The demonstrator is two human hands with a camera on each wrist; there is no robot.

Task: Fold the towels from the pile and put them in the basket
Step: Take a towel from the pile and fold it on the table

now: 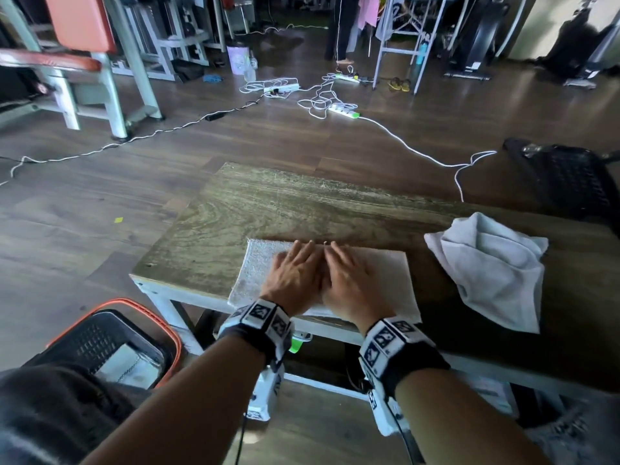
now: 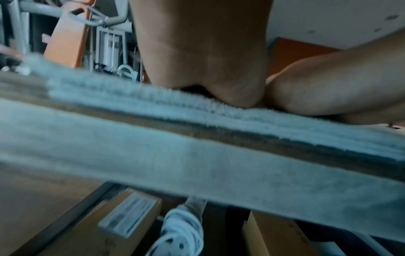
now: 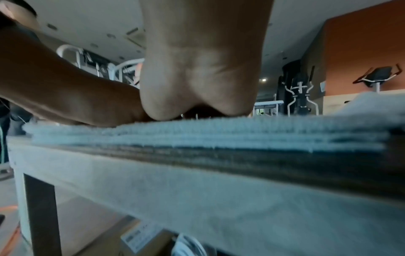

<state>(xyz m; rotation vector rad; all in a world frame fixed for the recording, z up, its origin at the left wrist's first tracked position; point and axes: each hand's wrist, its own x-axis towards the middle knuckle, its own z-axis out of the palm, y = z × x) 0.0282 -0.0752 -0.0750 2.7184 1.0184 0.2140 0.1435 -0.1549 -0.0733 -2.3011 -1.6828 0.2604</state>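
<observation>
A folded white towel (image 1: 396,280) lies flat at the near edge of the wooden table (image 1: 285,206). Both hands press on it side by side, palms down and fingers straight: my left hand (image 1: 295,270) on the left half, my right hand (image 1: 349,276) touching it on the right. From the wrist views I see the towel's stacked layers (image 2: 131,97) (image 3: 241,131) under the heels of the left hand (image 2: 203,60) and the right hand (image 3: 203,69). A crumpled white towel (image 1: 493,266) sits on the table to the right. The orange-rimmed black basket (image 1: 127,307) stands on the floor at lower left, with a folded towel (image 1: 131,364) inside.
White power strips and cables (image 1: 335,99) trail over the wooden floor beyond the table. A black mesh chair (image 1: 570,176) stands at the right. Gym machines (image 1: 84,62) fill the back left. Cardboard boxes (image 2: 109,228) lie under the table.
</observation>
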